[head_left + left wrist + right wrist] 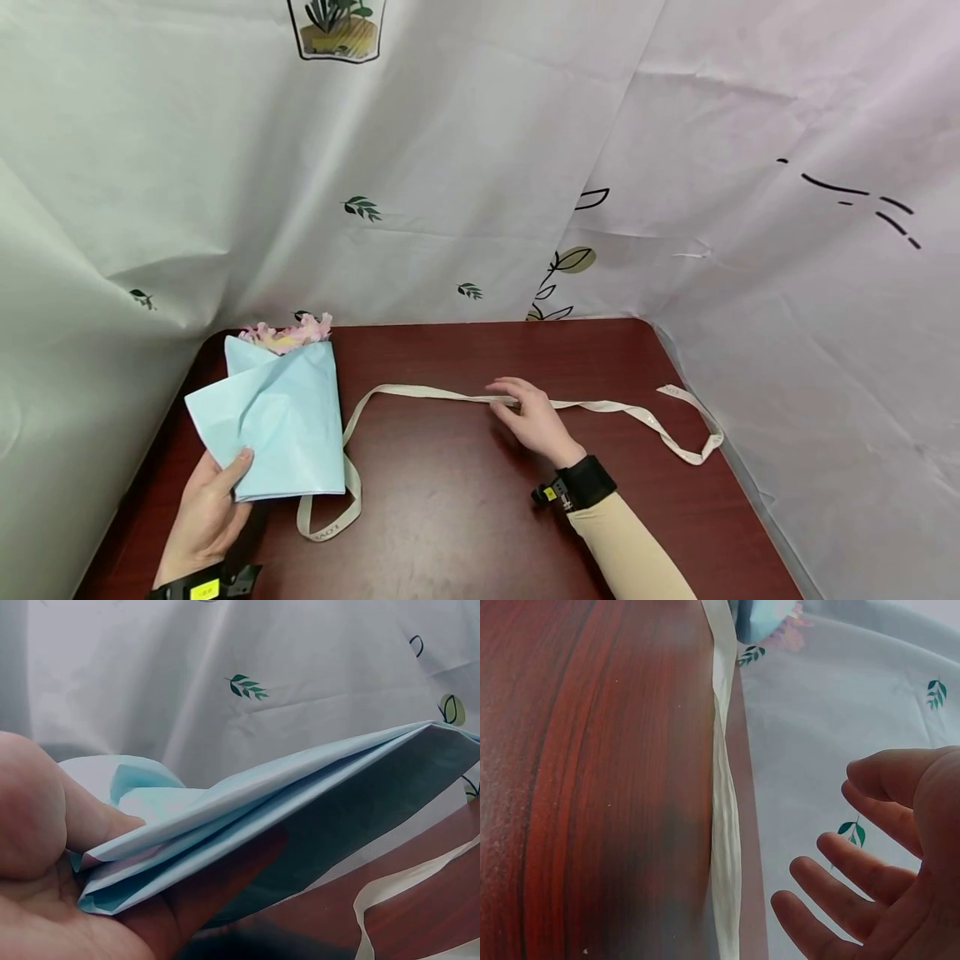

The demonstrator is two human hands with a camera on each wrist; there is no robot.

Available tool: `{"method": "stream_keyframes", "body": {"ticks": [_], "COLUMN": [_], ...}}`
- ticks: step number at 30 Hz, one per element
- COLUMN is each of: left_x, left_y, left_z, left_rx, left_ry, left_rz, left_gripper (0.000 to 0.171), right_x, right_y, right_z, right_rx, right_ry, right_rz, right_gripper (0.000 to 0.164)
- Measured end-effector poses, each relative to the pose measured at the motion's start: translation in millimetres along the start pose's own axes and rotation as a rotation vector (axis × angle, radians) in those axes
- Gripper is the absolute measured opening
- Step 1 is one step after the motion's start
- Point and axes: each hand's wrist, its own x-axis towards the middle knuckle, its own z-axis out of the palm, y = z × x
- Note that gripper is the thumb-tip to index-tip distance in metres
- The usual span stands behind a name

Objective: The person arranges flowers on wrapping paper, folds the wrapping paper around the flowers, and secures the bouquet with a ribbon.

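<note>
A flower bouquet wrapped in light blue paper [292, 425] is at the left of the table, with pink petals [288, 335] showing at its top. My left hand [210, 504] grips the wrapped bouquet by its lower left corner, thumb on top and fingers underneath. In the left wrist view the folded paper layers [225, 825] sit between thumb and fingers. A cream ribbon [427, 392] with printed letters runs from under the bouquet across the table. Over the ribbon's middle, my right hand [536, 421] hovers with its fingers spread and loosely bent, holding nothing in the right wrist view.
The dark red wooden table [450, 492] reaches back to a white patterned cloth [450, 150] hanging behind and at both sides. Near the table's right edge lies the ribbon's twisted, looped end [705, 450].
</note>
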Motion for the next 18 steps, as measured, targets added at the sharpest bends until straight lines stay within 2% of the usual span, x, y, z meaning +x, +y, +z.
{"method": "stream_keyframes", "body": {"ticks": [6, 9, 11, 18], "left_x": [6.9, 14.2, 19.8, 42.2], "left_y": [2.0, 1.2, -0.4, -14.8], "left_z": [14.1, 24.3, 31.7, 61.1], "left_rx": [0.076, 0.114, 0.131, 0.158], "left_ry": [-0.019, -0.047, -0.071, -0.181], "left_rz": [-0.02, -0.022, -0.019, -0.028], "left_gripper": [0.042, 0.041, 0.041, 0.043], "right_x": [-0.7, 0.2, 1.9, 18.4], "right_y": [-4.1, -9.9, -14.7, -41.5], "right_z": [1.1, 4.6, 9.1, 39.5], "right_rx": [0.023, 0.125, 0.262, 0.879], "right_ry": [-0.006, -0.054, -0.106, -0.314], "right_rz": [-0.012, 0.022, 0.072, 0.247], "right_gripper": [0.032, 0.035, 0.039, 0.062]}}
